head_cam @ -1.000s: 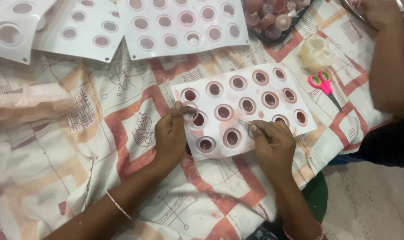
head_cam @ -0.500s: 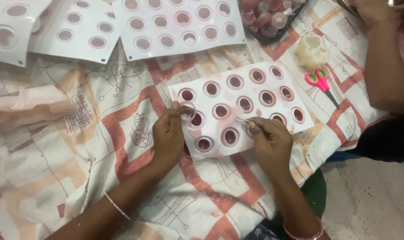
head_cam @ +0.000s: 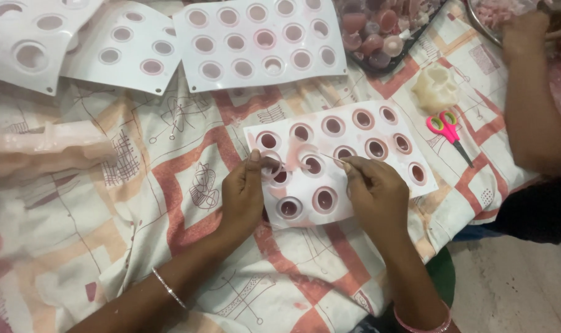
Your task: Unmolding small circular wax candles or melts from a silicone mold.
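Note:
A white mould sheet [head_cam: 348,139] with rows of round cavities filled with dark pink material lies on the patterned cloth in front of me. My left hand [head_cam: 243,191] presses on its left edge, thumb and fingers on the sheet near one cavity. My right hand [head_cam: 376,194] pinches a thin stick [head_cam: 330,157] whose tip points toward a cavity in the sheet's middle.
More white mould sheets [head_cam: 259,40] lie at the far side. A tray of pink pieces [head_cam: 379,31] sits at the top right. Pink-handled scissors [head_cam: 450,132] and a cream lump [head_cam: 434,89] lie to the right. Another person's arm [head_cam: 533,98] reaches in at the far right.
The mould sheet and both my hands sit slightly further left and lower in view. My right hand's stick now points left over the middle cavities.

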